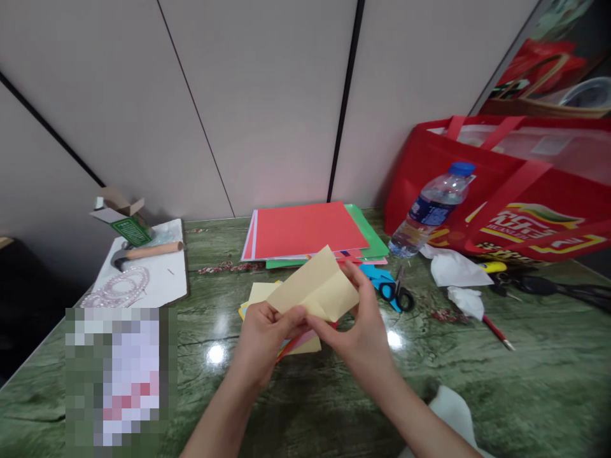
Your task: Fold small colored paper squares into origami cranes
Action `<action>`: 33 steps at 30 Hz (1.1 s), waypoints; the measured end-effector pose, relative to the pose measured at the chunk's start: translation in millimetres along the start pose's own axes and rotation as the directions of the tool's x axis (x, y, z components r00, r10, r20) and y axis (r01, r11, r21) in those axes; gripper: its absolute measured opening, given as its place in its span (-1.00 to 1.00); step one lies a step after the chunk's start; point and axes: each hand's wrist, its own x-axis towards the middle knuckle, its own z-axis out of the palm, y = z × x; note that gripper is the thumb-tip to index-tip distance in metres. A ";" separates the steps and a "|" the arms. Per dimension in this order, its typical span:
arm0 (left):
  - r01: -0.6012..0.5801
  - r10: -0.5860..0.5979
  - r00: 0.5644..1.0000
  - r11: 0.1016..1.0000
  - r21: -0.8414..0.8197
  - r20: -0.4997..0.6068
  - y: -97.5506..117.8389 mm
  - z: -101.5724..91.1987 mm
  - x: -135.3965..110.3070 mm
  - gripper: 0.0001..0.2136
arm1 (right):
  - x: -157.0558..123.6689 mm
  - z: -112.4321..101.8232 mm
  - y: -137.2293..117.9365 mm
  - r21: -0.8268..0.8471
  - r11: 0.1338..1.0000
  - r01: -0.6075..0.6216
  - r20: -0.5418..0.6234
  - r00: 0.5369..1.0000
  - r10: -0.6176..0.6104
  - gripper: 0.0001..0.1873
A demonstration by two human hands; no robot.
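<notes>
Between both hands a creased sheet of pale yellow paper (305,283) is held up off the table. My left hand (267,331) pinches its lower left edge, thumb on the near face. My right hand (360,312) grips the right side, its thumb meeting the left thumb near the bottom edge and its fingers partly behind the sheet. Beneath them lies a small pile of coloured paper (308,345), mostly covered by the hands. Black-handled scissors (397,294) rest right of my right hand, over a blue paper piece (377,275).
Behind the hands is a stack of red and green sheets (305,232). A water bottle (432,210) leans by a red bag (506,184). On the left, a white board (167,273) bears a hammer (153,251), a small box (126,219) and a beaded coil (119,286).
</notes>
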 end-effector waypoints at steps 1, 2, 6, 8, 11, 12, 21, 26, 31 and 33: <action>-0.001 0.001 1.000 1.000 -0.027 0.003 -1.3 2.2 -0.9 -0.78 | -0.3 1.3 0.6 0.064 0.997 -0.032 -0.008 0.999 0.033 -0.09; -0.003 0.003 1.000 0.998 -0.060 0.003 -2.6 4.2 -1.7 -0.78 | -0.5 2.5 1.0 0.137 0.989 -0.062 -0.006 0.998 0.063 -0.07; -0.016 0.015 1.000 0.986 -0.168 -0.009 -7.4 8.9 -3.0 -0.71 | -1.0 6.4 -1.5 0.358 0.922 -0.145 0.037 0.989 0.141 -0.03; -0.016 0.017 1.000 0.983 -0.183 0.001 -9.7 9.3 -2.5 -0.71 | -1.1 7.7 -4.4 0.401 0.903 -0.154 0.022 0.987 0.158 -0.05; -0.025 0.024 1.000 0.983 -0.182 -0.006 -12.9 9.1 -1.1 -0.73 | -0.7 8.2 -8.3 0.450 0.878 -0.161 0.012 0.985 0.174 -0.10; -0.027 0.024 1.000 0.983 -0.181 -0.018 -13.5 9.1 -0.7 -0.75 | -0.4 8.1 -9.3 0.468 0.867 -0.173 0.018 0.982 0.186 -0.12; -0.094 0.081 0.995 0.968 -0.231 -0.067 -7.5 12.7 -0.2 -0.81 | 3.4 3.7 -13.4 0.595 0.745 -0.303 0.106 0.948 0.301 -0.19; -0.096 0.081 0.993 0.977 -0.192 -0.084 -5.4 9.2 -1.2 -0.77 | 6.7 1.5 -8.9 0.597 0.720 -0.353 0.168 0.933 0.318 -0.29; -0.092 0.077 0.991 0.985 -0.143 -0.106 -4.6 5.9 -1.4 -0.78 | 8.1 0.8 -5.1 0.542 0.749 -0.381 0.217 0.925 0.313 -0.43; -0.090 0.076 0.992 0.987 -0.135 -0.103 -3.7 6.7 -1.6 -0.77 | 7.5 0.8 -4.7 0.514 0.767 -0.384 0.216 0.923 0.318 -0.44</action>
